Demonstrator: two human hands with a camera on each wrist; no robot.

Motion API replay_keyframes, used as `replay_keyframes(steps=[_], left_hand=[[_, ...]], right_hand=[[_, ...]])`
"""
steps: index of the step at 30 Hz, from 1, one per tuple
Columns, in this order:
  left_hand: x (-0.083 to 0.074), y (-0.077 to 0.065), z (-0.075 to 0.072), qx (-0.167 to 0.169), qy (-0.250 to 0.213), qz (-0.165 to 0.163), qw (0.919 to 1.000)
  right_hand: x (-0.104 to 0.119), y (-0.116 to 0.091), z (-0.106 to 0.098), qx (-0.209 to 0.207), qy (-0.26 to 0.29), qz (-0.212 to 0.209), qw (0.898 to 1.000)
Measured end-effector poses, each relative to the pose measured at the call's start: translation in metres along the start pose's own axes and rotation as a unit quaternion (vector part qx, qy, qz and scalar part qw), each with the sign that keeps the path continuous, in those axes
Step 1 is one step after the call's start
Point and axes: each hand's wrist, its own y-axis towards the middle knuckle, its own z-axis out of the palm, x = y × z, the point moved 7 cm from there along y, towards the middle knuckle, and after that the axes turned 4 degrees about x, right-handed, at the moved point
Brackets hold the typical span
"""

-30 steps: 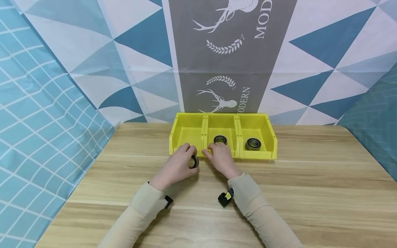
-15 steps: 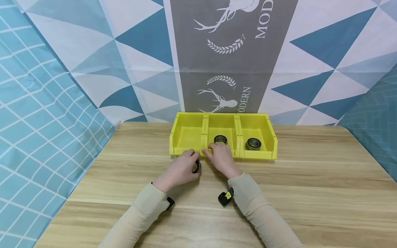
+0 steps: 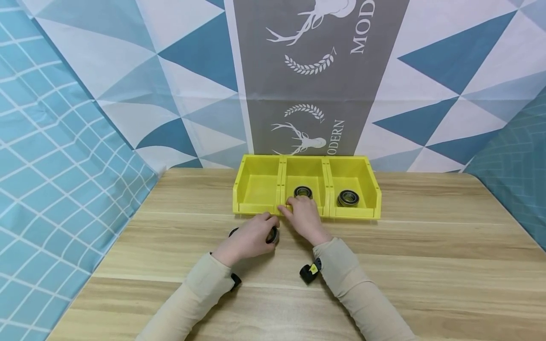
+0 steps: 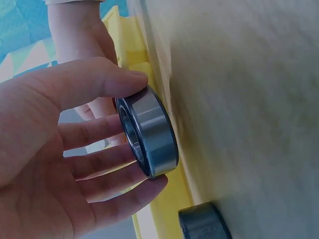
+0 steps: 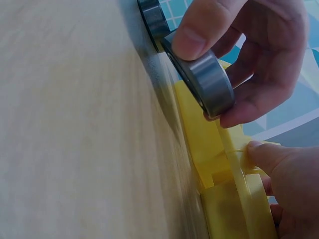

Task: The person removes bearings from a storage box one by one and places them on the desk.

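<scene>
My left hand (image 3: 247, 240) pinches a ball bearing (image 4: 158, 134) by its rim, thumb on one side and fingertips on the other, close in front of the yellow bins. A second bearing (image 4: 203, 222) rests on the table beside this hand, mostly hidden behind it in the head view. At the middle yellow bin (image 3: 304, 166), my right hand (image 3: 304, 219) grips the front edge, thumb outside and fingers over the rim. Inside that bin, just beyond the fingers, lies a bearing (image 3: 303, 191).
To the right, the joined yellow bin (image 3: 354, 214) holds a bearing (image 3: 348, 198) near its front. The left bin (image 3: 258, 209) completes the row, at the back of the wooden table (image 3: 426, 265). A patterned cloth wall (image 3: 204, 128) rises right behind.
My left hand has drawn back from the bins toward me and slightly right, carrying the bearing. The bearing on the table now peeks out at its left. The right hand stays put.
</scene>
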Motion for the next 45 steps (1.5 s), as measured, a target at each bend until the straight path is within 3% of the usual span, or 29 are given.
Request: replay_keyframes(steps=[17,45], left_hand=[[0.0,0.001,0.009,0.015,0.005,0.0,0.9999],[-0.003,0.004,0.012,0.024,0.028,0.007,0.9993]], right_hand=[[0.001,0.0,0.001,0.006,0.002,0.0,1.0],[0.0,-0.001,0.0,0.008,0.007,0.002,1.0]])
